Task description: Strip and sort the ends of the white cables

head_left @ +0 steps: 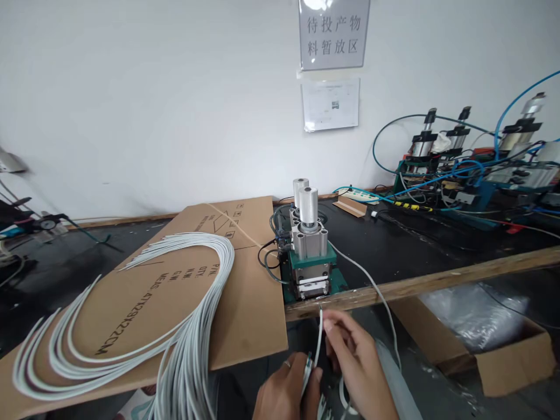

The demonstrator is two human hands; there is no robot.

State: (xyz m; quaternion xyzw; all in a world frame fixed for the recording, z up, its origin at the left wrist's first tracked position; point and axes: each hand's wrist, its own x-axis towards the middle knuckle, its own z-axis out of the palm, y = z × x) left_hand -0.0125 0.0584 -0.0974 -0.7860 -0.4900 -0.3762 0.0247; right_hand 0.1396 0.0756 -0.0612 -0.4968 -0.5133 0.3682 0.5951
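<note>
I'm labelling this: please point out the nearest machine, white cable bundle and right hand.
Nearest machine point(310, 246), head view: silver block.
White cable bundle point(203, 319), head view: middle strands.
Right hand point(351, 344), head view: its middle.

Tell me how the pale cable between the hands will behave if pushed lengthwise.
The pale cable is probably fairly stiff: the stretch between left hand and right hand bows only slightly. Being slim, it may buckle sideways under a hard push, and should feel light.

Your cables look like smooth, slightly glossy plastic, the cardboard's matt, that knob's knurled metal, and your worktop edge's roughish wood.
</note>
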